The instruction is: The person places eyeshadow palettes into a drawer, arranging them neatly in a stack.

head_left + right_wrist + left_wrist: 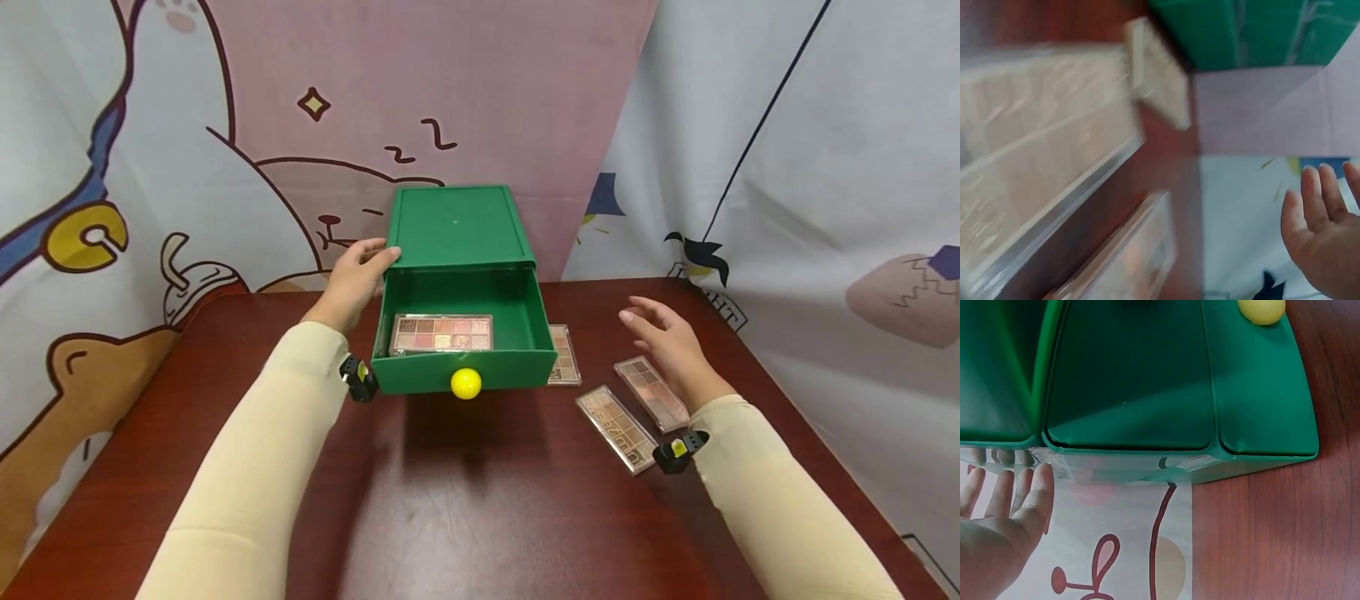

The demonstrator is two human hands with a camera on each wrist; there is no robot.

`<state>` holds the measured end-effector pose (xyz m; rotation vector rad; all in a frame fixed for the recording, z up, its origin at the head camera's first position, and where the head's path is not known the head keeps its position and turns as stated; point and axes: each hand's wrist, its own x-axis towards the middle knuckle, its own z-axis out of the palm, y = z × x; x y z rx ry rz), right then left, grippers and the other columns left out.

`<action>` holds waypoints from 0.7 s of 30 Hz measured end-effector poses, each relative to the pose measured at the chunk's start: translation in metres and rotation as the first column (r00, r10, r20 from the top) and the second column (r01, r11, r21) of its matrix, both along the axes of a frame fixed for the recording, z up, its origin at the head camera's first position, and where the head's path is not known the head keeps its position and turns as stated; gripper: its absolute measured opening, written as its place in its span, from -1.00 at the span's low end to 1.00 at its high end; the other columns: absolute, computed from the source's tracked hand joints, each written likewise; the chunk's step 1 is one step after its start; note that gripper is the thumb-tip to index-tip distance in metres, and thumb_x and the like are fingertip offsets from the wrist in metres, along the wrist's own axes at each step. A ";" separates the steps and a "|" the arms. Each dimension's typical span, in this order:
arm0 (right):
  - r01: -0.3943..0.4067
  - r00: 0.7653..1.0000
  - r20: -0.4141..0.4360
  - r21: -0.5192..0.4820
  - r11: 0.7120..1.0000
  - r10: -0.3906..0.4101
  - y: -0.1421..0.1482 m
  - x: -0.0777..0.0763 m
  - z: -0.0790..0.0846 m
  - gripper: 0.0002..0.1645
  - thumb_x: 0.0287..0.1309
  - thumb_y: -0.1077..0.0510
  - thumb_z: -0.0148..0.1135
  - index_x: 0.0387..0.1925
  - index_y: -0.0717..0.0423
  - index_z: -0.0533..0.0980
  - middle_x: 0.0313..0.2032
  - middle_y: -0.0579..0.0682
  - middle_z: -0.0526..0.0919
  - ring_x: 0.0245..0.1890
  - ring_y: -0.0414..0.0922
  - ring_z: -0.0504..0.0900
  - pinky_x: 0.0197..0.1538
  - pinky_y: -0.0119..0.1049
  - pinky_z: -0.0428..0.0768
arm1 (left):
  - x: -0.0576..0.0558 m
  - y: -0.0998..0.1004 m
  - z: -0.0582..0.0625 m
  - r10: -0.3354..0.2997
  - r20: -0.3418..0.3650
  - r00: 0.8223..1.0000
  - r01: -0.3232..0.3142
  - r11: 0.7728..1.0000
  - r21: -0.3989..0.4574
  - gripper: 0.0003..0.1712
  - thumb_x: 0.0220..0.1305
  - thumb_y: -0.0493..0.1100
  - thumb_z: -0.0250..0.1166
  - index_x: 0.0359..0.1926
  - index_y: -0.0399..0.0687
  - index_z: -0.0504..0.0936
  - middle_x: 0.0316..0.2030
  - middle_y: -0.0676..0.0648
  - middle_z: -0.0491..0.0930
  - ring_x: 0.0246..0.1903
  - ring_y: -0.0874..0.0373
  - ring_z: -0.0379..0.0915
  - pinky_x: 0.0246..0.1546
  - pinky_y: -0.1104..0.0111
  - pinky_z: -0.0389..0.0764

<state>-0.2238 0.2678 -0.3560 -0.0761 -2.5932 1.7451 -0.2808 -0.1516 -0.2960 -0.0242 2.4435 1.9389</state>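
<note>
A green drawer cabinet (457,225) stands at the back of the table with its top drawer (412,375) pulled out by a yellow round knob (466,383). Inside the drawer an eyeshadow palette (442,333) lies at the left front. My left hand (352,279) rests against the cabinet's left side near its top front corner, fingers extended. To the right, my right hand (671,346) hovers with relaxed fingers and holds nothing. Below and beside it lie two palettes, one pinkish (651,392) and one lettered (617,429). A third palette (564,357) is partly hidden by the drawer.
A dark red wooden table (450,517) carries everything. Behind it hangs a cloth printed with cartoon figures (525,83). In the left wrist view, further drawer fronts (1132,375) show below the pulled-out drawer. The right wrist view is blurred.
</note>
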 end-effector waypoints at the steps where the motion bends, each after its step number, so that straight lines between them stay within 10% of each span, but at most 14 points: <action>1: 0.014 1.000 0.005 0.036 0.999 -0.014 0.004 0.002 -0.005 -0.07 0.28 -0.30 0.09 0.48 0.06 0.07 0.36 0.18 0.22 0.34 0.11 0.23 0.33 0.13 0.26 | 0.000 0.000 0.000 0.001 0.000 1.000 -0.001 1.000 -0.001 -0.28 0.37 0.17 0.14 0.43 0.02 0.21 0.37 -0.12 0.21 0.32 -0.02 0.20 0.23 0.11 0.40; 10: 0.025 0.997 0.060 0.315 0.949 -0.047 0.038 0.019 -0.040 0.05 0.27 -0.32 0.09 0.46 0.29 0.00 0.37 0.42 0.08 0.36 0.34 0.08 0.30 0.30 0.15 | 0.000 0.002 0.002 0.005 0.005 1.000 -0.005 1.000 -0.008 -0.28 0.37 0.17 0.14 0.43 0.03 0.20 0.38 -0.11 0.20 0.33 -0.02 0.20 0.24 0.11 0.40; 21: -0.070 0.993 0.117 0.596 0.800 0.000 0.056 0.035 -0.063 0.15 0.20 -0.30 0.15 0.38 0.53 -0.03 0.27 0.61 0.05 0.24 0.52 0.00 0.19 0.43 0.11 | 0.000 0.001 0.001 0.015 0.018 1.000 -0.015 1.000 -0.026 -0.27 0.36 0.20 0.14 0.43 0.05 0.21 0.38 -0.09 0.20 0.33 -0.02 0.19 0.25 0.11 0.38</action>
